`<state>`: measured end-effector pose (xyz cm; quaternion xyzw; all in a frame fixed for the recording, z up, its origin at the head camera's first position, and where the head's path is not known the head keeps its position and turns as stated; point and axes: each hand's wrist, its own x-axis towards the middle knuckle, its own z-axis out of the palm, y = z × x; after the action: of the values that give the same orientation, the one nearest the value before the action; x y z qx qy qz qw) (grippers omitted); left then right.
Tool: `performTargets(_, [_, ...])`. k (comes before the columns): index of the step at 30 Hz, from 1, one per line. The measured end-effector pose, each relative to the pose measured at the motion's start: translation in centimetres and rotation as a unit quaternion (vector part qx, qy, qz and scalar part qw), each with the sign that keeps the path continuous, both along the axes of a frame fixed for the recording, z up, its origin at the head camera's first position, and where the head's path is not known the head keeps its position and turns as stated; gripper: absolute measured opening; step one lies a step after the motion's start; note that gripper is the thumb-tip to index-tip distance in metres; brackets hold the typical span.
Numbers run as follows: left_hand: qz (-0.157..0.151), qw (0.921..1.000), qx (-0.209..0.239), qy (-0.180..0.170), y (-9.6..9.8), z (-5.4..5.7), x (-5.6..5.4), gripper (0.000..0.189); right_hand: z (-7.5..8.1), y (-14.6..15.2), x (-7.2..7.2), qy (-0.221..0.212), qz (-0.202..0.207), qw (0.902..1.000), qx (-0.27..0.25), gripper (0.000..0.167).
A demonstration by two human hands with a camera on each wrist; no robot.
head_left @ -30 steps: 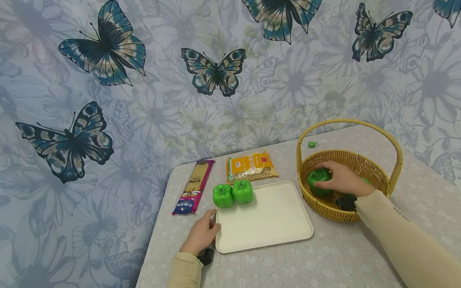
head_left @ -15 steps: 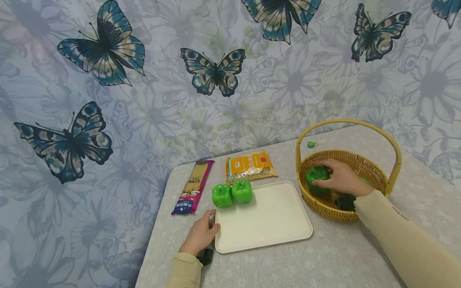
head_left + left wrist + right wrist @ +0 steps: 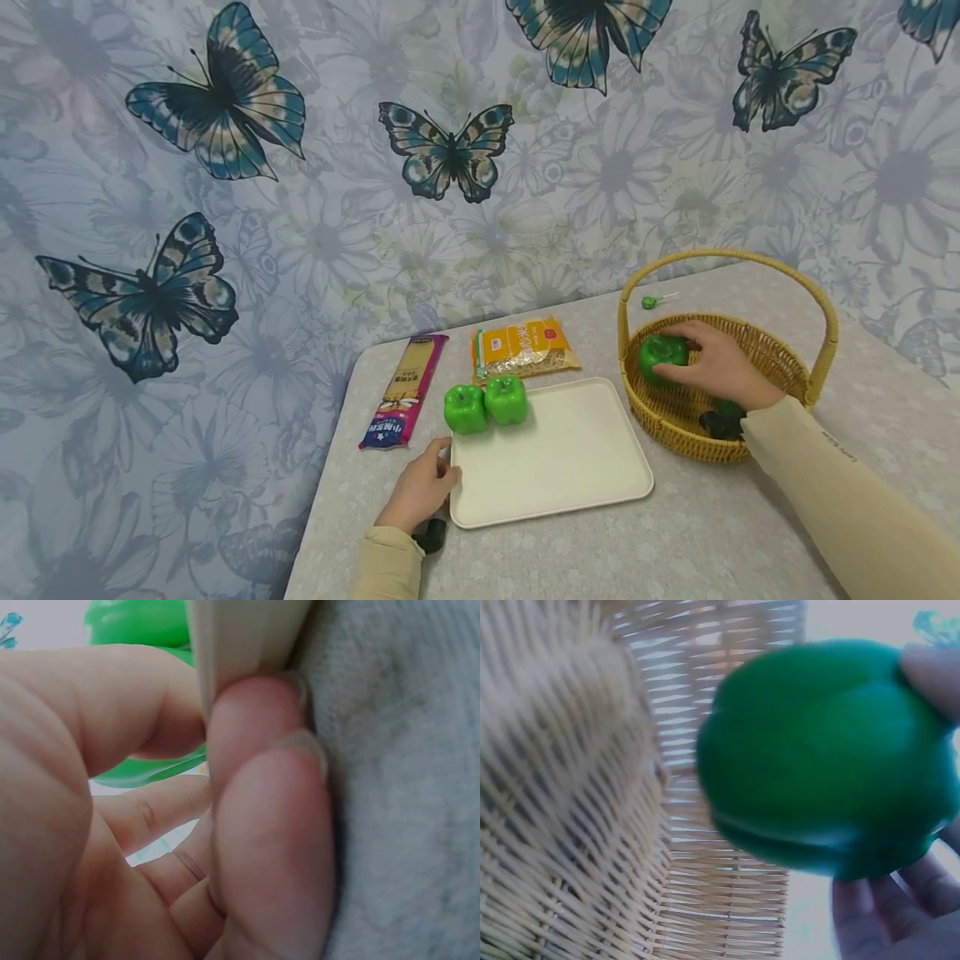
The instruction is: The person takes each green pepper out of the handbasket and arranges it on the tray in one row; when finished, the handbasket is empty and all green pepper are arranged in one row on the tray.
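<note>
My right hand [image 3: 716,362] grips a green bell pepper [image 3: 660,360] inside the yellow wicker basket [image 3: 678,437]. The right wrist view shows this bell pepper [image 3: 825,750] held between thumb and fingers, apart from the woven wall. Under my right wrist, part of another green thing [image 3: 727,408] shows in the basket. At the left edge of the cream tray [image 3: 555,467], my left hand [image 3: 420,483] pinches the rim; its fingertips [image 3: 274,802] press against the tray edge [image 3: 240,637] close to the tablecloth. Two green bell peppers [image 3: 465,408] sit side by side at the tray's far left corner.
Behind the tray lies an orange bag of grain [image 3: 525,348]. A long pink and blue noodle packet [image 3: 405,392] lies left of it. Beyond the basket is a small green lollipop-like thing [image 3: 649,302]. The basket's tall handle [image 3: 720,252] arches above my right hand.
My right hand has raised the bell pepper a little inside the basket, away from me. The left hand and the tray have stayed in place.
</note>
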<state>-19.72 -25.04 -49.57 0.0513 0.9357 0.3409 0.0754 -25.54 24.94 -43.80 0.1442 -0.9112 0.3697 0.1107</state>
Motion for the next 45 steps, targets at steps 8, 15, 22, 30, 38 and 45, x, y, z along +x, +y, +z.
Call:
performTargets(8, [-0.007,1.0000,-0.006,-0.001,0.1,-0.2,0.0,0.054,1.7,-1.4,1.7,0.048,0.009,0.9983,-0.032,0.064])
performTargets(15, [0.001,0.9999,-0.012,0.003,-0.1,-0.2,0.1,0.056,4.2,-5.1,3.3,0.143,0.073,0.9869,-0.012,0.064])
performTargets(22, [0.005,0.9999,-0.012,0.002,-0.4,0.0,0.1,0.057,3.0,-10.7,3.4,0.113,0.166,0.9783,-0.052,0.061])
performTargets(30, [0.004,1.0000,-0.006,-0.005,-0.1,-0.1,0.0,0.056,0.2,-14.6,1.5,0.014,0.191,0.9784,-0.077,0.061])
performTargets(38, [0.002,1.0000,-0.002,-0.009,0.2,-0.1,0.0,0.055,-1.5,-15.6,-0.6,-0.031,0.158,0.9854,-0.055,0.066])
performTargets(45, [0.007,0.9999,-0.002,-0.011,0.0,0.0,0.1,0.055,-2.2,-16.1,-1.7,-0.041,0.149,0.9871,-0.043,0.066])
